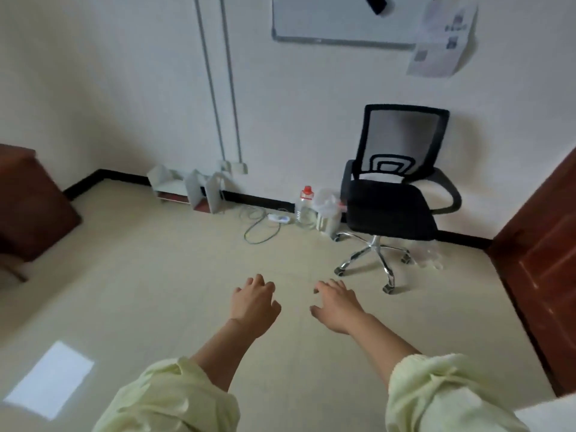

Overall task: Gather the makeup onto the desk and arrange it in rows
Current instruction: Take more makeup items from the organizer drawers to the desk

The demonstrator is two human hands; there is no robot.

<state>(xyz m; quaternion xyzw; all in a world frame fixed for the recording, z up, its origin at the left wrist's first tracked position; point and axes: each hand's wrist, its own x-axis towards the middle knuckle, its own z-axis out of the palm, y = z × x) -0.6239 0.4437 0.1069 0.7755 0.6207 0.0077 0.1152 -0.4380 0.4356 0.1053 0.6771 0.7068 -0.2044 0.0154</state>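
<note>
A pale floor (156, 291) runs to a white wall. Over it both hands hang palm down and hold nothing: the left hand (254, 302) with fingers loosely curled, the right hand (336, 307) with fingers spread and relaxed. Where the makeup is I cannot tell. Small grey shelves (190, 190) stand by the wall, their contents blurred. Right of them are a bottle (305, 207) and a black chair (392, 207).

Both arms stretched toward 12 o'clock, left hand (254, 302) and right hand (338, 304) palms down, fingers loose, holding nothing.
</note>
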